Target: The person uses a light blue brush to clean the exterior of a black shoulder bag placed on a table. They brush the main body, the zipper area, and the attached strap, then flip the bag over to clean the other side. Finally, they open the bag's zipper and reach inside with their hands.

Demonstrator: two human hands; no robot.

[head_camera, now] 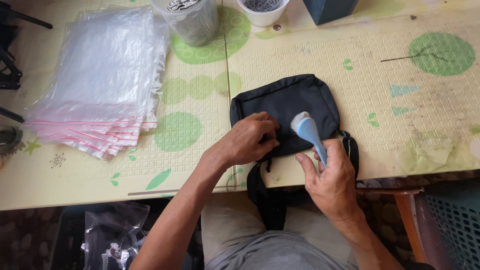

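A small black fabric bag (290,102) lies flat on the patterned table mat (350,75), its strap hanging over the near edge. My left hand (247,140) presses down on the bag's near left corner, fingers curled on the fabric. My right hand (330,180) grips the handle of a light blue brush (307,131), whose white bristle head rests on the bag's front near its middle.
A thick stack of clear zip bags with red seal lines (102,80) lies at the left. A clear plastic cup (189,20), a white cup (262,12) and a dark box (330,9) stand at the far edge. A green plastic crate (457,225) is at the lower right.
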